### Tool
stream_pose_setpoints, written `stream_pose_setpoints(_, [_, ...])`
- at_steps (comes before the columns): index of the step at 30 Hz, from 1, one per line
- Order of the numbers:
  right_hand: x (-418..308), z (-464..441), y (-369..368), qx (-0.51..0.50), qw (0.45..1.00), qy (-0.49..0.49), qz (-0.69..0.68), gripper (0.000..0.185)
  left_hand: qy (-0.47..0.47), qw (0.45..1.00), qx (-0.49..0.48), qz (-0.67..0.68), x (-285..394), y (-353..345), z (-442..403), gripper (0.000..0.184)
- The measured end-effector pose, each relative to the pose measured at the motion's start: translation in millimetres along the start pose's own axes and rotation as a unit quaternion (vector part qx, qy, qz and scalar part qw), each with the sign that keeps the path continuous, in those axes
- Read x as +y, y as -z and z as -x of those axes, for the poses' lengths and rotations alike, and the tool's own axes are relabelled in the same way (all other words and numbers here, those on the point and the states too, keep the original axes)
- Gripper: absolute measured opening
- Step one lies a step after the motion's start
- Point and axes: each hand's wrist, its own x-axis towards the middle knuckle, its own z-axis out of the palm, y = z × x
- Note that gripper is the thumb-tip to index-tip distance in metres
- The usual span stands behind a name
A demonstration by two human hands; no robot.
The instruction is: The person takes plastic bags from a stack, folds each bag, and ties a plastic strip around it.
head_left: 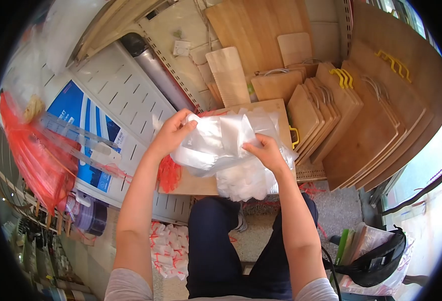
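A clear plastic bag (208, 145) is stretched between my two hands over a wooden board. My left hand (176, 131) pinches its upper left edge between thumb and fingers. On the other side, my right hand (266, 153) grips the bag's right part, thumb on top. Beneath it lies a pile of crumpled white plastic bags (246, 180), hanging over the near edge of the wooden board (193, 186). A bunch of red plastic strips (169, 174) sits on the board's left side, beside my left forearm.
Wooden cutting boards (366, 125) with handles stand upright at the right. A red plastic bag (40, 155) hangs at the left by a blue box (88, 130). Small white bundles (170, 248) lie on the floor, and a black waist bag (376, 261) rests at lower right.
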Motion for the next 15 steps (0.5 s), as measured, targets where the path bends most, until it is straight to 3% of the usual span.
stream_pose_setpoints(2, [-10.0, 11.7, 1.7, -0.009, 0.998, -0.002, 0.067, 0.022, -0.006, 1.0, -0.003, -0.012, 0.8, 1.2, 4.7, 0.017])
stream_pose_setpoints(5, [-21.8, 26.7, -6.6, 0.03, 0.998, 0.057, 0.019, 0.022, -0.018, 0.999, -0.014, -0.027, 1.9, 6.4, 15.3, 0.017])
stream_pose_setpoints(8, [-26.8, 24.3, -21.1, 0.156, 0.938, 0.221, 0.218, 0.019, -0.026, 0.999, -0.01, -0.039, 18.2, 14.4, 29.3, 0.016])
stream_pose_setpoints(13, [-84.3, 48.0, -43.1, 0.146, 0.884, 0.169, 0.41, 0.01, -0.028, 0.985, 0.045, -0.162, 64.0, 25.4, 90.3, 0.015])
stream_pose_setpoints(15, [-100.7, 72.0, -48.4, 0.139, 0.888, 0.144, 0.414, 0.009, -0.11, 0.976, 0.03, -0.186, 70.0, 18.6, 132.6, 0.014])
